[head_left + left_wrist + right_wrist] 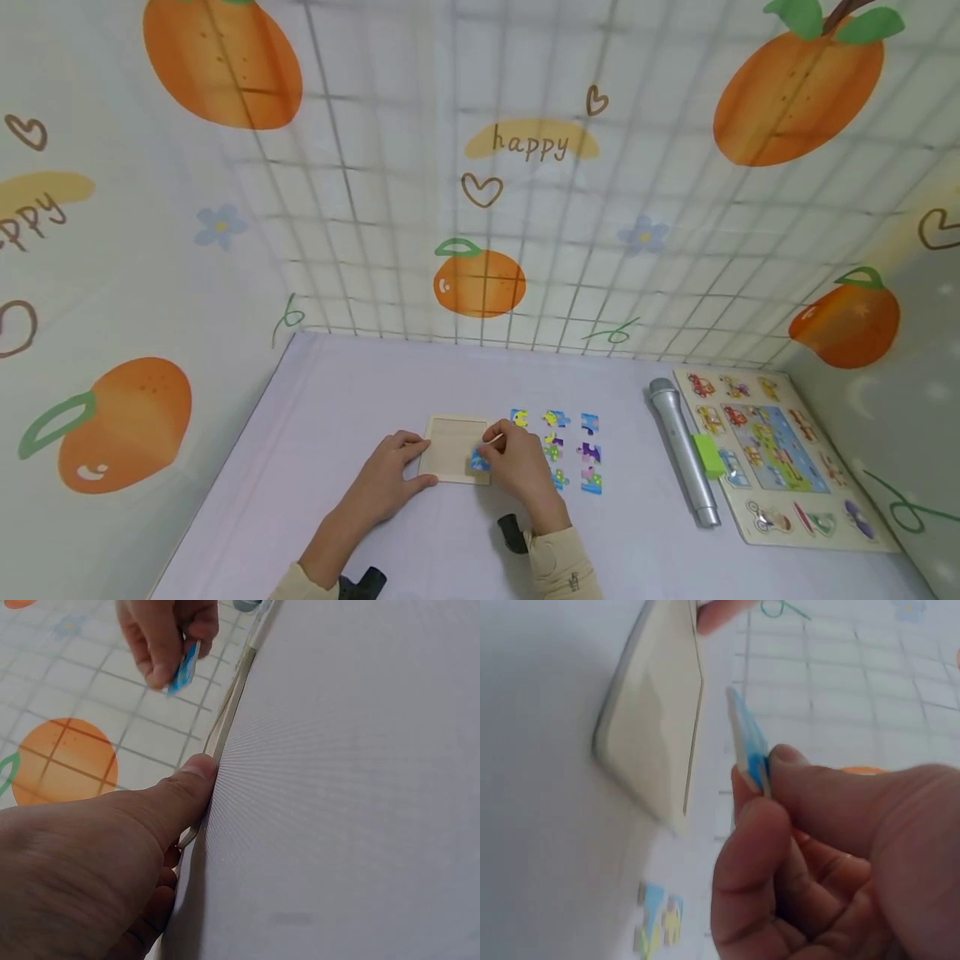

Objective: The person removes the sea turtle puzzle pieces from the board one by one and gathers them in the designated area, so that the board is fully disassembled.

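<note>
A shallow square wooden puzzle tray (452, 450) lies on the table, its bare base showing. My left hand (384, 477) holds it at the left side, thumb at the near corner and fingers along the left edge. Between thumb and fingers, my right hand (517, 467) pinches a blue jigsaw piece (748, 742) over the tray's right part. In the right wrist view the piece is tilted, apart from the tray. Several colourful jigsaw pieces (591, 480) lie in loose rows just right of the tray, some partly hidden behind the right hand.
Further right lies a silver-grey microphone (682, 450) with a bright green block (708, 456) against it. Beyond it is a large wooden picture puzzle board (780, 517). A curtain with orange prints (480, 283) stands along the table's back edge.
</note>
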`<control>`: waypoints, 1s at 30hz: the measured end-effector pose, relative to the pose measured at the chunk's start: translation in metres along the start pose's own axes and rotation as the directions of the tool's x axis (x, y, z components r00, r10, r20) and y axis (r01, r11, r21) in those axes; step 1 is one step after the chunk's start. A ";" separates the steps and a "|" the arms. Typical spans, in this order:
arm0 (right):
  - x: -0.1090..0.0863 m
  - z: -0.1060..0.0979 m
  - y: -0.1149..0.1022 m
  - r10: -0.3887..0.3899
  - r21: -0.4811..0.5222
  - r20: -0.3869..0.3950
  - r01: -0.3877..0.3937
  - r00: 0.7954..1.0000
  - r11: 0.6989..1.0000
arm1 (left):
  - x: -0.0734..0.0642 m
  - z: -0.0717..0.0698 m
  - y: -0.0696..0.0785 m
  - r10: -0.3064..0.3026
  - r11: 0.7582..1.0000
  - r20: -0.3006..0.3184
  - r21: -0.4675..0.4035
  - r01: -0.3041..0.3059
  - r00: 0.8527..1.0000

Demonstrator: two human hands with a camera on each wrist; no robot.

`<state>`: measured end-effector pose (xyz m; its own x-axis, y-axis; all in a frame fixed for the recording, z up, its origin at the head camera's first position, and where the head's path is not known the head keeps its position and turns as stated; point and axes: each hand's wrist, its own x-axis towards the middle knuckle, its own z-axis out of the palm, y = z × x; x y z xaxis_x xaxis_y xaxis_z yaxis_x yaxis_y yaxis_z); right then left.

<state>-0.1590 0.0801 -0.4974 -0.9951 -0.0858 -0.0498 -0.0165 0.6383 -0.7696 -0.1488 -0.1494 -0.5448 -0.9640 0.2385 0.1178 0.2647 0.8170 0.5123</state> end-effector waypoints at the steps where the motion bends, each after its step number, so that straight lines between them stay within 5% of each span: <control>1: 0.000 -0.003 0.001 0.005 0.000 -0.004 -0.005 1.000 1.000 | 0.001 -0.001 0.000 -0.001 1.000 0.001 0.002 0.001 1.000; 30: -0.014 -0.020 0.036 0.096 -0.072 -0.022 -0.097 0.995 0.993 | 0.001 -0.001 0.001 -0.011 1.000 -0.002 -0.012 0.011 1.000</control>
<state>-0.1474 0.1198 -0.5116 -0.9940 -0.0072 -0.1091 0.0732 0.6968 -0.7135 -0.1493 -0.1488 -0.5437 -0.9668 0.2287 0.1143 0.2543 0.8130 0.5238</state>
